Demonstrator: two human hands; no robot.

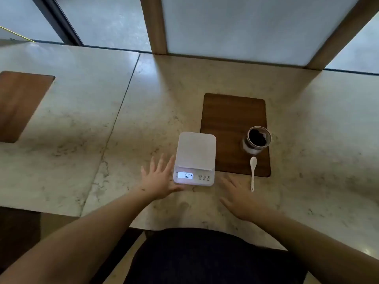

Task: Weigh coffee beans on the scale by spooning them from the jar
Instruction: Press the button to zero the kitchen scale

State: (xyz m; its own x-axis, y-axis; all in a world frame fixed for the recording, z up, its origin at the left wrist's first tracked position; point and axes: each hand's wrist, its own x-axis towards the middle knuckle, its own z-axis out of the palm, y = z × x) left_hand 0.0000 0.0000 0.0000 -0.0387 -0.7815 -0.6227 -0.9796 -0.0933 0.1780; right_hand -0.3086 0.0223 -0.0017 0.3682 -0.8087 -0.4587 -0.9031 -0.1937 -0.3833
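Both our hands, left [159, 181] and right [240, 198], lie spread and empty near the counter's [123, 130] front edge. Nothing is weighed: scale [195, 152] bare, spoon [252, 173] untouched, jar [257, 141] open with beans [257, 138] inside.

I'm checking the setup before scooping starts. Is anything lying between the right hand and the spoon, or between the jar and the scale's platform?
Nothing visible. The right hand lies flat on the counter just left of the spoon, with bare counter between them. From the open jar, only bare wooden board separates it from the scale, whose platform is empty.
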